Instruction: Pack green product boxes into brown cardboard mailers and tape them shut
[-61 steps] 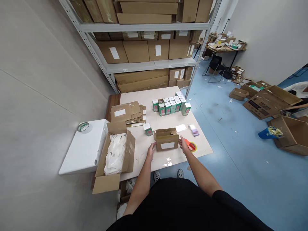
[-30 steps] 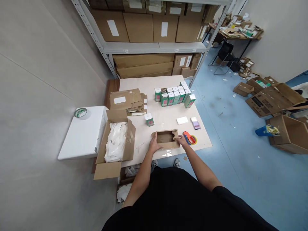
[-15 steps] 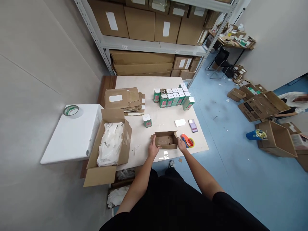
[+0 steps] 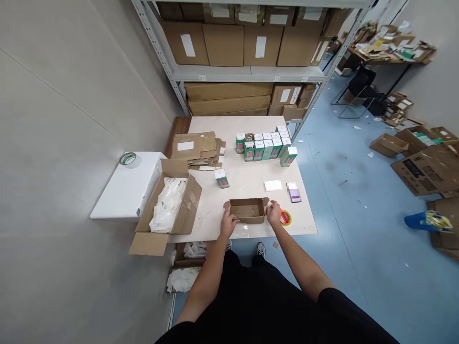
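A small open cardboard box [image 4: 247,210] lies near the front edge of the pale table [image 4: 247,179]. My left hand [image 4: 228,222] grips its left end, fingers curled over the side flap. My right hand [image 4: 274,213] holds its right end, thumb and fingers closed on the right flap. Just right of that hand lies an orange and yellow tape dispenser [image 4: 286,217]. A single green and white carton [image 4: 221,178] stands behind the box.
Several green cartons [image 4: 265,145] stand in rows at the back, flattened cardboard [image 4: 196,148] at back left. A white card [image 4: 273,185] and small purple pad [image 4: 294,192] lie right. An open box of white wrapping [image 4: 168,210] overhangs the left edge beside a white stand with a tape roll [image 4: 128,158].
The small box was tipped from label side facing me onto its base, open side up. Both hands closed on its ends. My view shifted slightly.
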